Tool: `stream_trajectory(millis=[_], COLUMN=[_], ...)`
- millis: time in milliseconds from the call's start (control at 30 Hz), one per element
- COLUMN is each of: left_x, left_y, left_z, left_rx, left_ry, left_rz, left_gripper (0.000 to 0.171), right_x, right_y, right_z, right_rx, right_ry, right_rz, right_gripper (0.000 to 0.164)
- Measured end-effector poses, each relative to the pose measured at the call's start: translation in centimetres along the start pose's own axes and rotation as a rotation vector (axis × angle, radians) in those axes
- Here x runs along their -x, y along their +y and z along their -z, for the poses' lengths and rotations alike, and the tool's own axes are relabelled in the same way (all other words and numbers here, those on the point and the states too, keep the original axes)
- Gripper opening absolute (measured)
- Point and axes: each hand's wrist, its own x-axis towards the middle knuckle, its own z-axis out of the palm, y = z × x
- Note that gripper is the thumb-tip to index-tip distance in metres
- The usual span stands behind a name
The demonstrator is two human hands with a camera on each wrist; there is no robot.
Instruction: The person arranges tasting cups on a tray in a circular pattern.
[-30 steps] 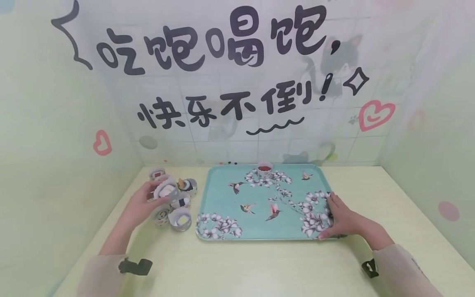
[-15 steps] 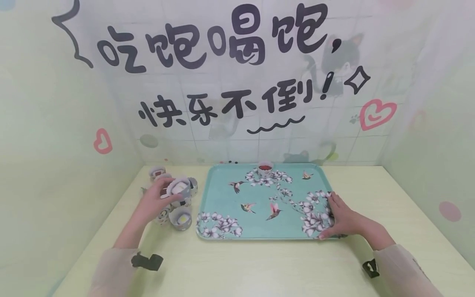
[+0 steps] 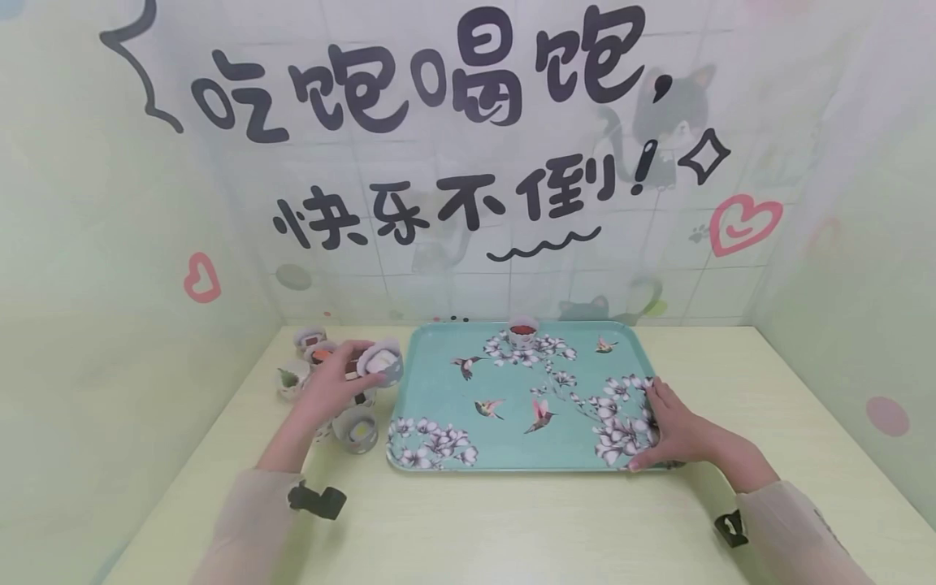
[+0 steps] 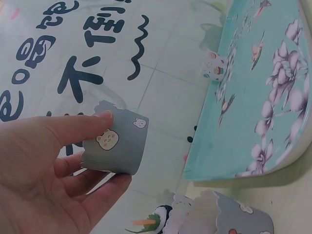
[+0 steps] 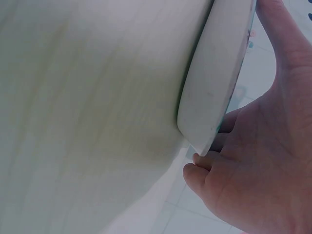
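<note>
In the head view my left hand (image 3: pixel 331 392) holds a grey paper baking cup (image 3: pixel 381 362) by its side, just left of the tray. The cup carries printed bear and rabbit faces and has something white inside. In the left wrist view the thumb lies on one side of this cup (image 4: pixel 117 141), with fingers on the other. A turquoise tray (image 3: pixel 439 390) with flowers and birds lies on the table. My right hand (image 3: pixel 680 431) rests at its front right corner, thumb spread from the other fingers. In the right wrist view the hand touches the tray's rim (image 5: pixel 214 83).
Several similar cups cluster at the left, one with a yellow-centred piece (image 3: pixel 356 431), another with something green (image 3: pixel 289 379). A cup with red content (image 3: pixel 522 333) stands at the tray's back edge. A printed backdrop (image 3: pixel 468 284) rises behind the pale wooden table (image 3: pixel 497 528).
My left hand has carried its cup rightward, from over the cluster to beside the tray's left edge, uncovering cups behind it. The right hand and tray have stayed in place.
</note>
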Motion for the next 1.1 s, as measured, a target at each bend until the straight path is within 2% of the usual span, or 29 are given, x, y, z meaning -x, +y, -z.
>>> stream_trajectory(millis=[233, 433, 667, 867, 1100], left_x=[-1.0, -1.9, -2.6, -3.2, -4.0], left_y=[0.7, 1.2, 2.0, 2.9, 4.2], left_z=[-1.2, -2.0, -3.2, -4.2, -5.3], left_rx=[0.044, 0.066, 0.089, 0.073, 0.115], left_ry=[-0.017, -0.050, -0.080, -0.087, -0.108], left_rz=[-0.029, 0.002, -0.001, -0.023, -0.028], left_gripper=[0.056, 0.056, 0.056, 0.056, 0.055], right_x=[0.0, 0.0, 0.1, 0.1, 0.1], right_y=[-0.1, -0.3, -0.4, -0.4, -0.5], right_z=[0.1, 0.2, 0.3, 0.4, 0.6], right_rx=[-0.002, 0.001, -0.009, -0.016, -0.017], right_ry=[-0.004, -0.003, -0.007, -0.014, -0.023], right_rz=[-0.009, -0.008, -0.016, -0.023, -0.032], right_gripper=[0.132, 0.132, 0.132, 0.131, 0.131])
